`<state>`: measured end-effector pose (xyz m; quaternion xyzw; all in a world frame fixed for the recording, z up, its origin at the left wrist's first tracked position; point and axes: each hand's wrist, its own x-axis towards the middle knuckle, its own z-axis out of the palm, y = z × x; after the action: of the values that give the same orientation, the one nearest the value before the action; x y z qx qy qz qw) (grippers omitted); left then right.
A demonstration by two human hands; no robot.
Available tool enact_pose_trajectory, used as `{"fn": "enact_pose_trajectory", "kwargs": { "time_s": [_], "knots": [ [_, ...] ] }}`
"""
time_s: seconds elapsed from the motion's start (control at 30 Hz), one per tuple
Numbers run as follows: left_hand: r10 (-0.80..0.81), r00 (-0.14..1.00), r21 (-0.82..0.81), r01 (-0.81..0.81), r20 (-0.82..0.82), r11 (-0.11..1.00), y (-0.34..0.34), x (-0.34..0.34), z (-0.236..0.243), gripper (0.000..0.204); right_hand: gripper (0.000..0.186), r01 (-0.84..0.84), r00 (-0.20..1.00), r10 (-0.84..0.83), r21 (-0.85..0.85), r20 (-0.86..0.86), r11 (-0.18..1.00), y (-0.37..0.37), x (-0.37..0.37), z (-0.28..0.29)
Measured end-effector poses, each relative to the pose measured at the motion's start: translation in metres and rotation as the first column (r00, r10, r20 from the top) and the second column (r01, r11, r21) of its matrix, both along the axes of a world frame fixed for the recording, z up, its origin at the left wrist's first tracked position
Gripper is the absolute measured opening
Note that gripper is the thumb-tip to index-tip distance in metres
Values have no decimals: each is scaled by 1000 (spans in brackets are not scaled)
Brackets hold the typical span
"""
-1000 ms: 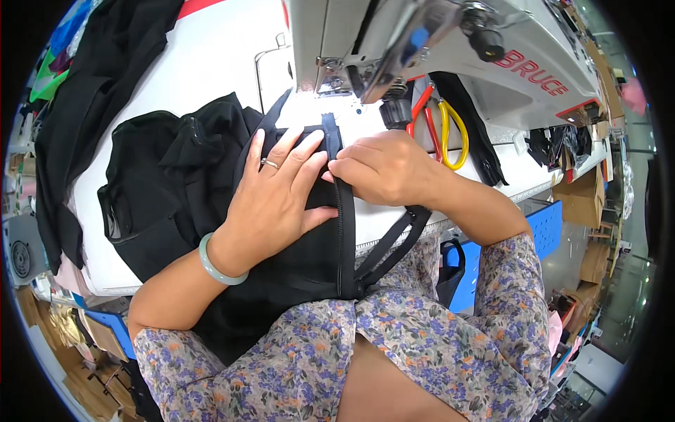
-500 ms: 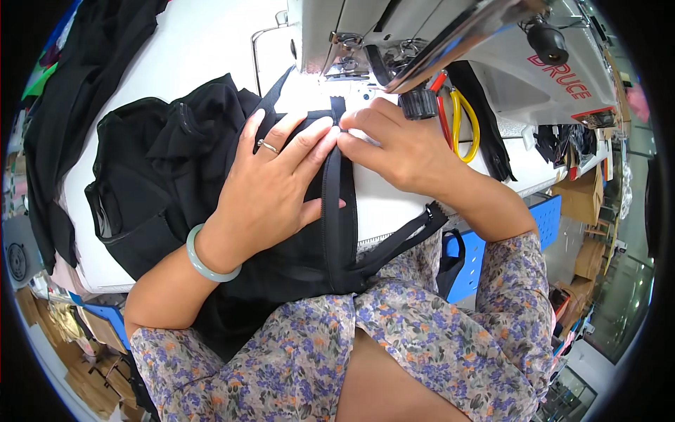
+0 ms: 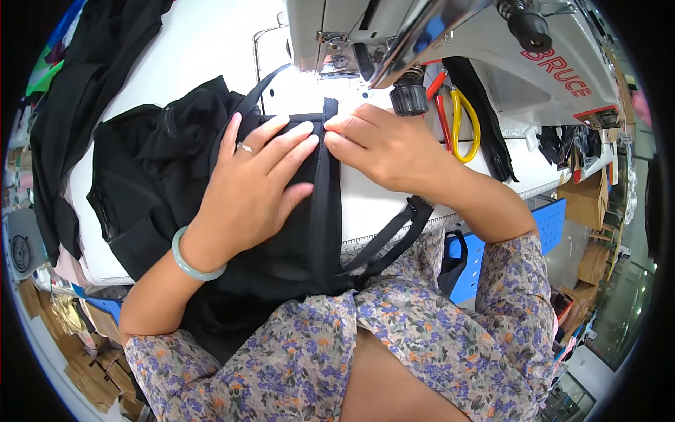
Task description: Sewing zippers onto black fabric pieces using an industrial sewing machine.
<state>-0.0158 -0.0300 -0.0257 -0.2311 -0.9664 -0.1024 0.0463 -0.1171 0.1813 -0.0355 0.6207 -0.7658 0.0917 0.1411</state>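
A black garment [image 3: 148,183] lies bunched on the white table [image 3: 126,63] below the sewing machine [image 3: 344,35]. My left hand [image 3: 260,183], with a ring and a pale bangle, lies on the cloth, its fingers spread toward a black zipper tape [image 3: 323,218]. My right hand [image 3: 373,148] pinches that tape at the garment's top edge, just short of the needle area, its fingertips close beside my left fingertips. The tape runs down toward my lap, where a loose strip loops back to the right.
Red- and yellow-handled tools [image 3: 464,126] lie under the machine's arm beside a dark strip [image 3: 492,141]. More black cloth [image 3: 70,141] hangs at the left edge. A cardboard box [image 3: 583,197] and a blue perforated board [image 3: 545,225] are beyond the table at right.
Both hands have moved up toward the machine, the left one also leftward. The tape's upper part has shifted slightly left, and the loose loop at right has changed shape.
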Motion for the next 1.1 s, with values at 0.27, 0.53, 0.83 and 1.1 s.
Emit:
{"fn": "enact_pose_trajectory", "kwargs": {
  "time_s": [0.27,0.53,0.83,1.1],
  "knots": [
    [34,961,275,44,-273,960,1,-31,-18,13,26,8,999,-8,27,35,1000,6,-9,-2],
    [133,957,341,-39,-257,939,0,-36,-20,11,23,24,998,-30,103,60,994,4,-10,7],
    [71,978,247,-21,-197,969,-6,-35,-21,28,22,87,974,-94,43,206,995,1,-4,13],
    [56,970,214,-5,-237,977,-5,-38,-20,24,26,12,1000,-11,71,-15,997,1,-8,3]
  ]
}}
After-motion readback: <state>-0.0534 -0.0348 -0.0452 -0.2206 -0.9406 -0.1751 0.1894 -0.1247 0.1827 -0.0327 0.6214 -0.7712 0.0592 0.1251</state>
